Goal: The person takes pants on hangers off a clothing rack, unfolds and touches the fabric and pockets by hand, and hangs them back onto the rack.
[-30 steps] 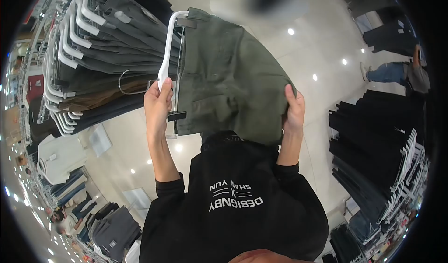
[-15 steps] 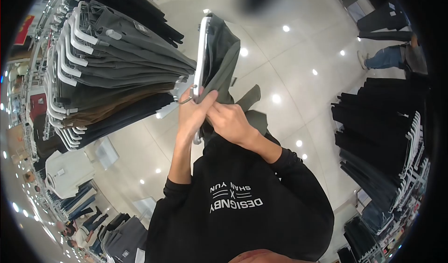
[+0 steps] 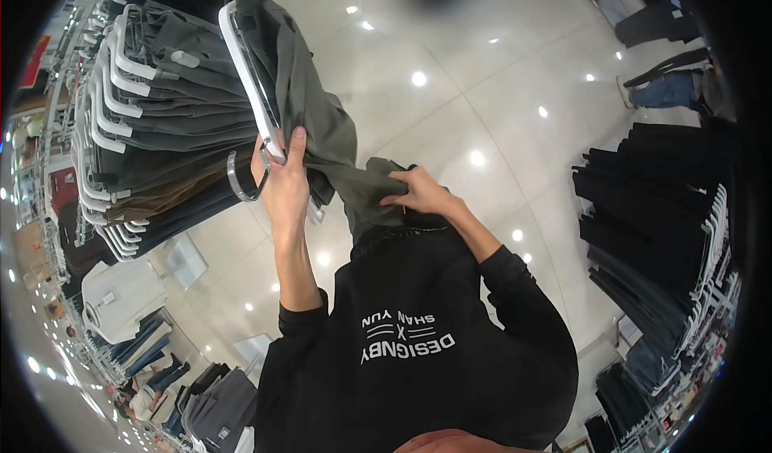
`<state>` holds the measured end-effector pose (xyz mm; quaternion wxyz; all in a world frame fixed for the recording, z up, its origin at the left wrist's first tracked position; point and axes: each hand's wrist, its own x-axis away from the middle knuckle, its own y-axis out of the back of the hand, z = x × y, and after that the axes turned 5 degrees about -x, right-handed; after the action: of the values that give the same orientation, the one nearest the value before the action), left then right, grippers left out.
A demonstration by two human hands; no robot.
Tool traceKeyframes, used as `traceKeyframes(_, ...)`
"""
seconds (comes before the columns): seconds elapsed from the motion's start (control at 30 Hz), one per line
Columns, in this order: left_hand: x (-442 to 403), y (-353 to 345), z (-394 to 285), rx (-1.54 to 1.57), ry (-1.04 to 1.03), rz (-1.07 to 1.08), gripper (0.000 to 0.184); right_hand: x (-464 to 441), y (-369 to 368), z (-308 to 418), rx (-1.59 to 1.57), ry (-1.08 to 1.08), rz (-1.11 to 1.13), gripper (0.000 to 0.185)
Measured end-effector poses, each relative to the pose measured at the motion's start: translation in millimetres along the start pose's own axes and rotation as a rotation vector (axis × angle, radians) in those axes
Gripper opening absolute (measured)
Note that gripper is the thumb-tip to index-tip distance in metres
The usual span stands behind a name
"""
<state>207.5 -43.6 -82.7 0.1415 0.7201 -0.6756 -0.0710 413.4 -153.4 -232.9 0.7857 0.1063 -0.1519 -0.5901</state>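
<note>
My left hand [image 3: 283,188] is closed around the middle of a white hanger [image 3: 246,71], just by its curved metal hook. Dark olive-green trousers [image 3: 326,119] hang from the hanger and drape to the right across my front. To the right, my right hand [image 3: 420,192] pinches a fold of the trousers' fabric, pulling it out from the hanger. The fabric stretches between my two hands. Part of the trousers' lower end is hidden behind my right hand and the black sweatshirt [image 3: 402,292].
Left of me stands a rack of grey, brown and dark trousers [image 3: 193,115] on white hangers. Black trousers [image 3: 635,188] fill a rack on the right. Lower left are a white top [image 3: 121,299] and more garments. A person in blue jeans [image 3: 663,95] stands at upper right, on tiled floor [image 3: 482,131].
My left hand and the hanger have moved left and tilted toward the rack. My hands, close together before, are now apart, with the trousers' fabric drawn out between them.
</note>
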Motion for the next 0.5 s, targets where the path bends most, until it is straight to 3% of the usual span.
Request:
traceKeyframes(0.03,-1.6,-0.9,-0.8,0.01,0.001,-0.003,0.024,1.9,-0.9,-23.2,-0.017,-0.104,0.058,0.039)
traceKeyframes(0.1,-7.7,1.4,13.0,-0.08,-0.051,-0.037,0.024,7.6,-3.6,-71.1,0.089,-0.022,-0.001,0.033)
traceKeyframes(0.27,-5.6,-2.1,-5.5,0.037,0.063,-0.113,0.027,32.1,10.8,-113.8,0.183,-0.25,-0.097,0.02)
traceKeyframes(0.37,-11.7,5.1,7.7,-0.024,0.024,-0.121,0.027,42.7,29.5,-123.9,0.417,-0.207,-0.269,0.021)
traceKeyframes(0.4,-16.0,6.0,13.2,-0.067,-0.005,-0.126,0.027,43.8,35.8,-119.3,0.367,-0.145,-0.413,0.024)
traceKeyframes(0.5,-20.8,3.4,15.5,-0.192,-0.089,-0.16,0.029,48.5,59.3,-91.6,0.085,-0.221,-0.628,0.023)
